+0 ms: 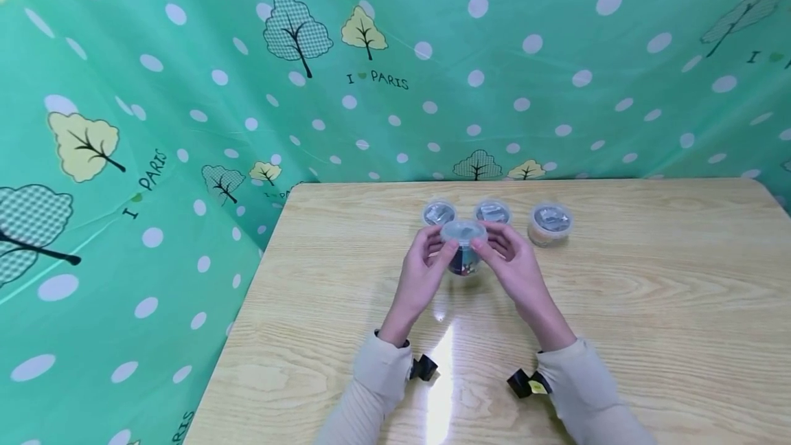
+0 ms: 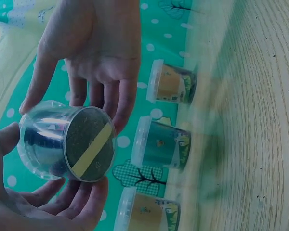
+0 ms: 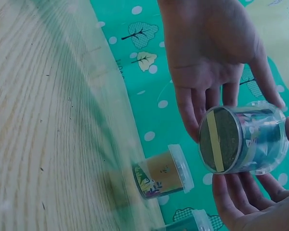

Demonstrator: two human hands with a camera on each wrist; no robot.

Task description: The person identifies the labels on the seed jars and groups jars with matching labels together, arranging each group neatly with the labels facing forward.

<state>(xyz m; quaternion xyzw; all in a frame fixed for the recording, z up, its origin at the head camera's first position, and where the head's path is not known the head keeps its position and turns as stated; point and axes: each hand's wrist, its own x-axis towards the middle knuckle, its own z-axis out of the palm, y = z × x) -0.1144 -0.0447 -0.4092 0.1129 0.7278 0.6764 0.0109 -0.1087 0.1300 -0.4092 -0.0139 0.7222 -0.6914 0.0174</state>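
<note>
- Held tub (image 1: 465,258): clear plastic, round, lidded, dark contents; lifted off the table (image 1: 309,294), between both hands, on the near side of the three other tubs.
- Left hand (image 1: 426,259): holds held tub from the left, thumb up at the lid edge, other fingers bent round the side.
- Right hand (image 1: 511,261): same grip mirrored, from the right, thumb at the lid edge.
- Base of held tub visible in both wrist views: dark, pale yellow strip (image 2: 92,151) across it.
- Far side of table, a row of three lidded tubs, upright: left tub (image 1: 439,211) orange-tan, middle tub (image 1: 493,210) teal, right tub (image 1: 550,225) orange-tan. Right one well clear of the held one.
- Behind table and along left: green cloth (image 1: 395,122), white dots, trees, "I PARIS" lettering.
- Light sleeves (image 1: 383,366) on both arms; small black device (image 1: 423,368) at each wrist.
- Bright glare on table's near part.
</note>
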